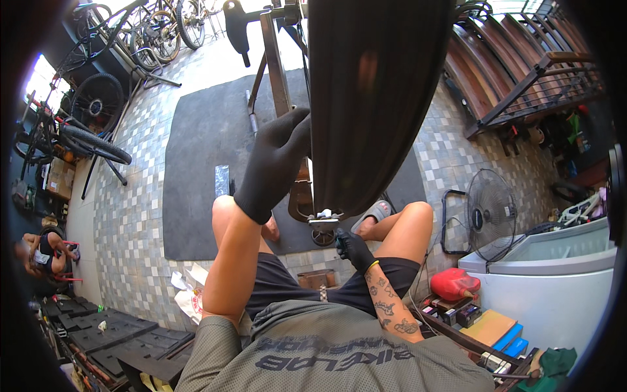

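A large black bicycle tyre (375,98) on a wheel stands upright before me, blurred and filling the upper middle. A metal stand (274,65) shows along its left side. My left hand (274,160), in a black glove, is raised against the wheel's left side; its fingertips are hidden behind the tyre. Below the tyre's lower end sits a small metal bracket (324,224) with a round knob (322,238) under it. Just right of this knob is my right hand (354,251), also gloved in black, its fingers curled closed. A bluish-green bit shows at them, too small to name.
A dark mat (196,144) lies under the stand on the tiled floor. To the right are a floor fan (490,215), a white chest (542,287) and a red container (455,285). Bicycles (98,124) stand at the left, where another person (47,251) sits.
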### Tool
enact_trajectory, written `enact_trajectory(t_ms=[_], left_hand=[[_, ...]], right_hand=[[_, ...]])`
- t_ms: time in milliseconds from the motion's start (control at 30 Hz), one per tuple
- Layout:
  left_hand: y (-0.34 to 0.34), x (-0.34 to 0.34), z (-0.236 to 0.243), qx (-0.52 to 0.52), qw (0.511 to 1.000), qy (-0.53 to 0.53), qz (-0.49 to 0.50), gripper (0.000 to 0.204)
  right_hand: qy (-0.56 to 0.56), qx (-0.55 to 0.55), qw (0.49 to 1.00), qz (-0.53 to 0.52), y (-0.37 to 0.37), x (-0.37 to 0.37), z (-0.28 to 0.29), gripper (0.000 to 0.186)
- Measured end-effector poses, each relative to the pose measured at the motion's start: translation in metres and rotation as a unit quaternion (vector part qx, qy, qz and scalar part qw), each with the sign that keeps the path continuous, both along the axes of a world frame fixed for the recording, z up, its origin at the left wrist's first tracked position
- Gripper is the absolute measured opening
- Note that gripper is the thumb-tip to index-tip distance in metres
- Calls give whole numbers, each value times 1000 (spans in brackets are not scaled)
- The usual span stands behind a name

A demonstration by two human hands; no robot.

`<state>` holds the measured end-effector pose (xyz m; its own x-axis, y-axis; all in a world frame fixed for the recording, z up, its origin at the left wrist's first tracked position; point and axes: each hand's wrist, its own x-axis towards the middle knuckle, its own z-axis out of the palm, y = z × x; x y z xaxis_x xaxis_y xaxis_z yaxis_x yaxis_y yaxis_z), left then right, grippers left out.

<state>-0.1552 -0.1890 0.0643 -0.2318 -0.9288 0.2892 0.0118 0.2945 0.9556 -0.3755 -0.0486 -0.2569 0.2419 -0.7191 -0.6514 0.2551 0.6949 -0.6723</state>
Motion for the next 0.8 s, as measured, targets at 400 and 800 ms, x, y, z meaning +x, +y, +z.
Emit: enact_trajectory(t_ms=[400,800], left_hand=[[9,7,62,-244,940,174,163,33],[-13,4,-14,-59,974,87,199,29]], right_hand=[[0,-38,999,1,-4,-10,-29,29],[48,-49,998,-11,-6,-2,0,25]])
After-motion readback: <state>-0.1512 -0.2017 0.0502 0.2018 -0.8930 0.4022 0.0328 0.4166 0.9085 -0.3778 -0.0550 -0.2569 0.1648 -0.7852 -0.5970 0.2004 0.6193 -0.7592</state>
